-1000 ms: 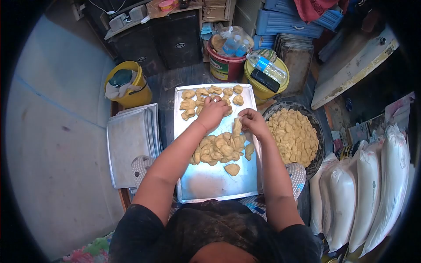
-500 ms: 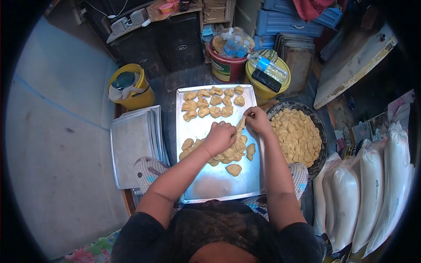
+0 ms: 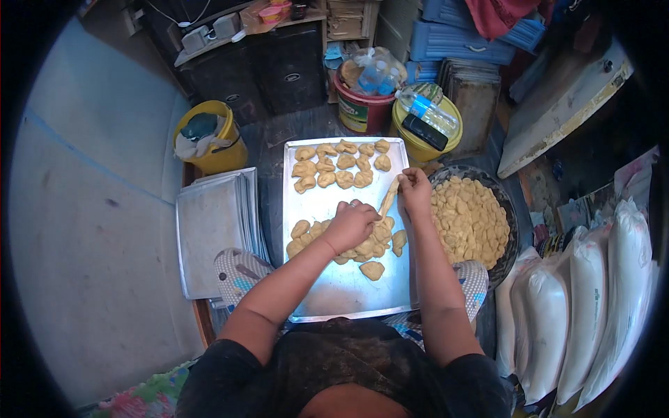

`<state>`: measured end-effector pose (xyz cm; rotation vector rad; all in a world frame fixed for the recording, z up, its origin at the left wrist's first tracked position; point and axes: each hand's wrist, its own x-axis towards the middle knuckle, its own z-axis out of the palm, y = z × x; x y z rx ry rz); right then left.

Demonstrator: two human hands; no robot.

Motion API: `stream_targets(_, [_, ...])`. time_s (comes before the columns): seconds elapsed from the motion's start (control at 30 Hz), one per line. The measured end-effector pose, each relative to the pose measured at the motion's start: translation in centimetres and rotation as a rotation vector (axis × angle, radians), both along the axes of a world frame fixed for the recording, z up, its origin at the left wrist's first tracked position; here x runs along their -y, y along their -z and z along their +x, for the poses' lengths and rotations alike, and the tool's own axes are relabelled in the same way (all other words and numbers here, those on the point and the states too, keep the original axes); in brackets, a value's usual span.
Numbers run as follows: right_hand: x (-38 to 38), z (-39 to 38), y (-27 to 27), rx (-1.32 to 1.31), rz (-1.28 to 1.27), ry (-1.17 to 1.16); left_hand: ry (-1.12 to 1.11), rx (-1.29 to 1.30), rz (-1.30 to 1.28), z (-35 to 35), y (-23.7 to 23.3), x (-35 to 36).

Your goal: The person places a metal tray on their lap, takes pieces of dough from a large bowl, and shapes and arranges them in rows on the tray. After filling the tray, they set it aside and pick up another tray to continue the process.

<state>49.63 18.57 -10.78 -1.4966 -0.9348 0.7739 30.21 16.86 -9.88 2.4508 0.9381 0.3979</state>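
A strip of dough (image 3: 390, 197) stretches between my two hands above the metal tray (image 3: 327, 296). My right hand (image 3: 415, 191) pinches its upper end near the tray's right edge. My left hand (image 3: 353, 224) is closed on the lower end, over a pile of dough pieces (image 3: 369, 249) that it partly hides. Several shaped dough pieces (image 3: 345, 161) lie in rows on the far part of the tray. Two loose pieces, one at the right (image 3: 398, 242) and one in front (image 3: 372, 270), lie beside the pile.
A round basin of dough pieces (image 3: 470, 219) stands right of the tray. Stacked trays (image 3: 212, 233) lie to the left. Behind are a yellow bucket (image 3: 233, 155), a red bucket (image 3: 364, 115) and another yellow bucket (image 3: 418, 148) with a bottle. Filled plastic sacks (image 3: 589, 292) stand at the right.
My right hand has moved slightly right and up, and the dough strip between my hands is longer. My left hand has shifted a little down and stays over the pile.
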Motion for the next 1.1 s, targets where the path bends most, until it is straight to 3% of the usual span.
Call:
stream_targets(0.07, [-0.3,-0.4,0.3,-0.028,0.069,0.091,-0.003,-0.011,-0.006,0.0,-0.3,0.0])
stream_targets(0.13, [-0.8,0.1,1.6,-0.411,0.259,0.204,-0.004,-0.022,-0.018,-0.1,-0.3,0.1])
stream_targets(0.17, [-0.8,0.6,2.2,-0.411,0.257,0.203,-0.012,-0.015,-0.014,-0.1,-0.3,0.2])
stream_targets(0.23, [-0.4,0.9,1.7,-0.269,0.234,0.083,-0.019,-0.007,-0.011,-0.1,-0.2,0.3])
stream_targets(0.27, [-0.1,1.2,1.4,-0.130,0.026,-0.010,-0.030,0.005,-0.012,-0.1,-0.1,0.4])
stream_targets(0.3, [0.4,1.2,0.8,-0.129,0.023,-0.008,-0.039,0.017,-0.014,-0.1,0.0,0.4])
stream_targets(0.37, [1.6,0.7,-0.7,0.778,-0.044,-0.348,-0.040,0.021,0.002,-0.2,0.4,0.4])
stream_targets(0.43, [2.0,0.4,-2.0,0.792,-0.129,-0.391,-0.043,0.023,0.018,-0.3,0.3,0.6])
stream_targets(0.5, [1.1,1.4,-1.8,0.394,-0.330,-0.453,-0.109,0.161,-0.065,-0.2,-0.3,0.7])
stream_targets(0.53, [1.2,1.4,-2.1,0.399,-0.324,-0.450,-0.107,0.165,-0.058,-0.1,-0.5,0.6])
stream_targets(0.6, [2.0,0.8,-2.8,-0.385,0.004,-0.445,-0.168,0.429,-0.027,0.1,-0.8,0.8])
stream_targets(0.63, [2.3,0.2,-3.7,-0.386,0.002,-0.445,-0.170,0.428,-0.029,0.3,-1.5,0.9])
stream_targets(0.7, [3.3,-1.1,-5.7,-0.672,0.180,-0.460,-0.156,0.740,-0.723,0.7,-3.3,0.9])
stream_targets(0.73, [3.6,-1.5,-6.2,-0.683,0.208,-0.447,-0.152,0.737,-0.927,0.4,-4.4,0.8])
stream_targets(0.87, [4.8,-1.6,-7.6,-0.509,0.213,-0.408,-0.207,0.702,-0.785,-0.3,-7.1,1.6])
stream_targets(0.93, [6.9,-3.4,-11.0,-0.244,0.182,-0.522,-0.210,0.766,-0.573,-0.6,-7.9,2.3])
stream_targets(1.1, [7.3,-3.1,-9.3,-0.203,0.162,-0.504,-0.207,0.765,-0.692,-2.1,-8.0,3.3])
